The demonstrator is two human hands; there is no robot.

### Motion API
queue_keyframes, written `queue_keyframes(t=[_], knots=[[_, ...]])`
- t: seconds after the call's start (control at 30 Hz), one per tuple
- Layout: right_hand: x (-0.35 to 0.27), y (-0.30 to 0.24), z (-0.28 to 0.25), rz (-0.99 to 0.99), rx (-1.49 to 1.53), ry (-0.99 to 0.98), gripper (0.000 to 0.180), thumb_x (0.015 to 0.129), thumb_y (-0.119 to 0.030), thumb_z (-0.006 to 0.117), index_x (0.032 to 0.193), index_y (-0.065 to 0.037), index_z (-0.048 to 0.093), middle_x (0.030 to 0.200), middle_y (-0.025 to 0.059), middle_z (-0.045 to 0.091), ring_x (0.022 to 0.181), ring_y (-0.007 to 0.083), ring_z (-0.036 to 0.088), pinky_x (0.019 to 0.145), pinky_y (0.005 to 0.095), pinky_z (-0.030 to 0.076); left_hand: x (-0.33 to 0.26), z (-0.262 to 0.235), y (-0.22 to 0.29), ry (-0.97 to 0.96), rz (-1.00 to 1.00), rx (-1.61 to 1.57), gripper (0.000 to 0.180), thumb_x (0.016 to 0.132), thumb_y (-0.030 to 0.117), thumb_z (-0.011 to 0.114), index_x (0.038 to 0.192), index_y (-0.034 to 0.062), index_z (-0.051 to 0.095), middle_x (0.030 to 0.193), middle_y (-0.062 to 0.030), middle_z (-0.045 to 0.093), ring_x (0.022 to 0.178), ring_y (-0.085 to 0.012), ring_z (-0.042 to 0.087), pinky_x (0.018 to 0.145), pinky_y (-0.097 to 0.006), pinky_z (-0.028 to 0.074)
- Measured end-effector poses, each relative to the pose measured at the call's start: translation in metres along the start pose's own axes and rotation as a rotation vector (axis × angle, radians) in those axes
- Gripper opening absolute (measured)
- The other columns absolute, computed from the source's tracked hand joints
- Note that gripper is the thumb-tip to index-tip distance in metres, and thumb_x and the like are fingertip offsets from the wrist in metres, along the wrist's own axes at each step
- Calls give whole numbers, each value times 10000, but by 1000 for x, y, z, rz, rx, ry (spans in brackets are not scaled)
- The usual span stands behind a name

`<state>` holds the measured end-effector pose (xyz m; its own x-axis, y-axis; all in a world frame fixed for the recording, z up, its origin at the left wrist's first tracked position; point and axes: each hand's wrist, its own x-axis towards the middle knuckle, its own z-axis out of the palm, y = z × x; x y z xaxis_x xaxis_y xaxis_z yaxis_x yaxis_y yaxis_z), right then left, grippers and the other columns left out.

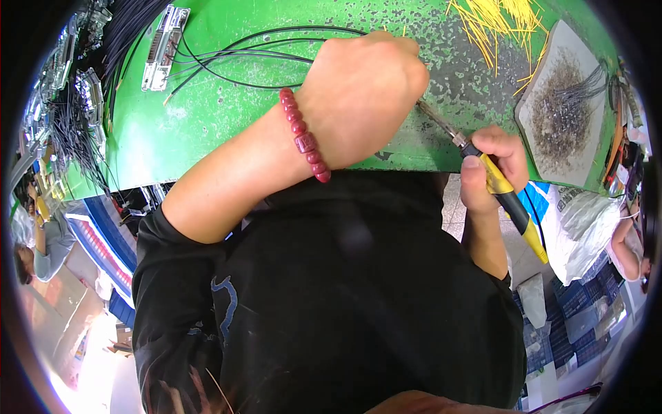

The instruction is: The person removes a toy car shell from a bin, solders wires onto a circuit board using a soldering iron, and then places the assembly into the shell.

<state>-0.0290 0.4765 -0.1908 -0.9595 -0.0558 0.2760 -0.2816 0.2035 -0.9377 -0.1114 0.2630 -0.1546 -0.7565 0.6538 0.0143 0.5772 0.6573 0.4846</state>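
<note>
My right hand (493,165) grips a soldering iron (513,208) with a yellow and black handle. The iron's metal tip slants up and left, and its end meets the edge of my left hand (369,96). That hand is curled closed over the green tabletop (227,131), back upward, and its fingers are mostly hidden. Several black wires (262,55) run beneath it from the left; what the fingers hold does not show. Some of these wires lead to a clear plastic part (165,48) with metal inside. A dark red bead bracelet (303,141) circles my left wrist.
Cut yellow wires (493,31) lie at the far right. Near them rests a grey slab (531,131) covered in dark debris and fine wire strands. Bundled black wires (131,34) and more clear parts (89,90) crowd the left edge. A white plastic bag (583,228) hangs below the right edge.
</note>
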Motion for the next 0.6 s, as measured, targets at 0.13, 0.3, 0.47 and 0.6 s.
queue_keyframes(t=[0.13, 0.3, 0.47, 0.6], knots=[[-4, 1, 2, -83, 29, 37, 272, 780, -141, 704, 921, 3, 522, 797, 126, 568, 655, 134, 494, 575, 257, 391, 1, -1, 0, -29, -1, 27, 80, 766, 82, 606, 727, 25, 565, 824, -79, 564, 813, -295, 591, 630, -412, 491], [-8, 6, 1, -3, 115, 254, 371, 826, -223, 687, 1037, -1, 476, 856, 127, 585, 703, 129, 510, 658, 257, 428, 1, -1, 1, -23, 8, 23, 86, 767, 85, 609, 724, 24, 565, 822, -81, 566, 816, -293, 593, 632, -409, 493], [23, -10, 13, 81, 126, 103, 410, 910, -141, 576, 1250, 34, 430, 843, 129, 640, 658, 138, 601, 620, 241, 493, 0, -1, -1, -23, 5, 17, 89, 763, 85, 609, 715, 24, 564, 823, -80, 569, 810, -291, 593, 628, -407, 494], [42, -11, 18, 255, -147, 44, 321, 831, 28, 631, 1140, -47, 587, 811, 53, 654, 631, 97, 605, 558, 215, 484, 1, 2, -3, -1, 19, -19, 84, 760, 82, 603, 713, 23, 564, 818, -80, 567, 800, -292, 593, 628, -406, 494]])
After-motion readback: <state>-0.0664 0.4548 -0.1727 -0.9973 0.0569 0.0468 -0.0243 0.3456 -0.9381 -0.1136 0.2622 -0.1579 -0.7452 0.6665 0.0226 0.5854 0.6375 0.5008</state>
